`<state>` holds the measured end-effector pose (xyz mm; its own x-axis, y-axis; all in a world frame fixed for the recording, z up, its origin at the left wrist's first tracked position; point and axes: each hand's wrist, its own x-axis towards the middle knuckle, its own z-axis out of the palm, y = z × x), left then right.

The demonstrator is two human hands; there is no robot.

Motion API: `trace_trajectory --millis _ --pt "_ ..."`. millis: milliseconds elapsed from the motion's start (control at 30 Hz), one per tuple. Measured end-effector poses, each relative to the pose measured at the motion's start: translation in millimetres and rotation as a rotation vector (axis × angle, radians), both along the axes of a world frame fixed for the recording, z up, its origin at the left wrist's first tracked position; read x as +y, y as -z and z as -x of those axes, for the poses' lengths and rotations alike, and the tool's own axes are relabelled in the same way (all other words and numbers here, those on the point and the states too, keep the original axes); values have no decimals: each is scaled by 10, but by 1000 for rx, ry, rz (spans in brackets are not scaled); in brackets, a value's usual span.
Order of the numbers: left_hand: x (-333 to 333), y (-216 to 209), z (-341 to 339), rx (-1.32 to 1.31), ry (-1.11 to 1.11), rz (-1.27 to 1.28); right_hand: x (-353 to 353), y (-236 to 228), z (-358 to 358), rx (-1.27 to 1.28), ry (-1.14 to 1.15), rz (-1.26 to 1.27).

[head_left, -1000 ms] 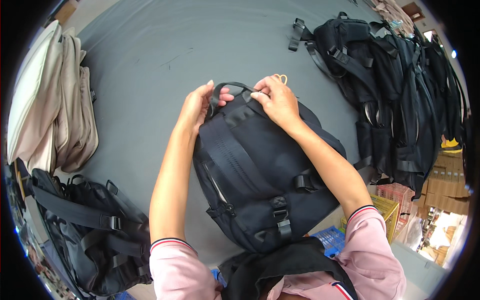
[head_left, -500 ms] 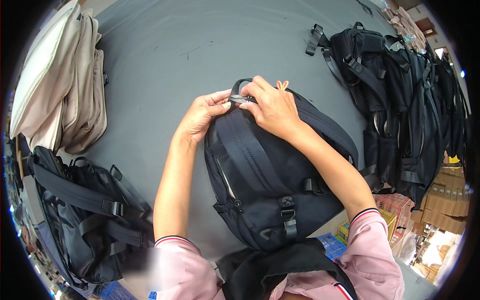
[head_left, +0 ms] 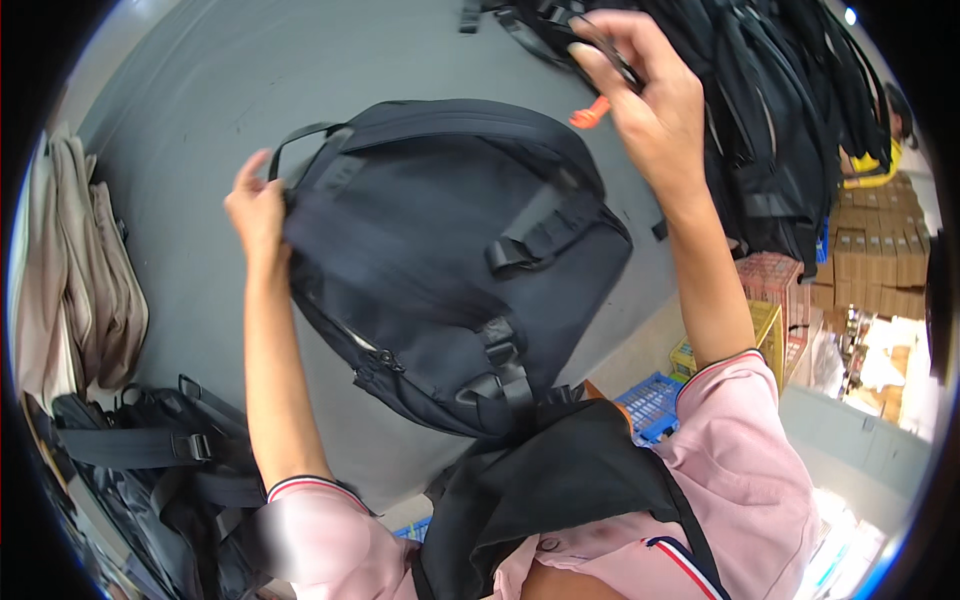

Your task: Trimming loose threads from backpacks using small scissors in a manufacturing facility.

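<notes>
Black backpack (head_left: 420, 225), apparently being positioned: left hand (head_left: 258, 212) at edge, finger grip unclear; right hand (head_left: 657, 105) gripping dark tool (head_left: 612, 54); next move wants steadying.

Dark navy backpack (head_left: 410, 225) lies on the grey table (head_left: 190, 190), carry handle (head_left: 291, 138) at its upper left. Left hand (head_left: 258, 212) is at the bag's left edge, just below the handle; fingers blurred, can't tell how firm the grip is. Right hand (head_left: 650, 105) is up off the bag, pinching a slim dark tool (head_left: 612, 52), type unclear from blur; orange piece (head_left: 590, 113) shows just below its fingers. Black bags (head_left: 765, 130) piled upper right, beige bags (head_left: 75, 290) at left edge, another black bag (head_left: 140, 490) lower left. Blue basket (head_left: 652, 402), yellow crate (head_left: 765, 335) and stacked cardboard boxes (head_left: 880, 245) beyond the right arm.
</notes>
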<state>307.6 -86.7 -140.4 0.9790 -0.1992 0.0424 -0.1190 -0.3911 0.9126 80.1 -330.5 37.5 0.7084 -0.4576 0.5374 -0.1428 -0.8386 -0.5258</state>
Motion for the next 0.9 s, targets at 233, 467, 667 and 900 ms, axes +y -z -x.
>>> trace_trajectory --millis 233,467,667,900 --pt "-351 -1432 1075 -123 461 134 -63 786 1755 214 384 -907" --pt "-1047 -1029 2497 -178 1208 -525 628 1171 1644 -86 362 -1170" --pt "-1286 -572 2611 -508 921 -449 659 1297 1681 -436 337 -1221" --pt "-1384 -881 2387 -712 1038 -308 753 1252 1716 -307 297 -1253"
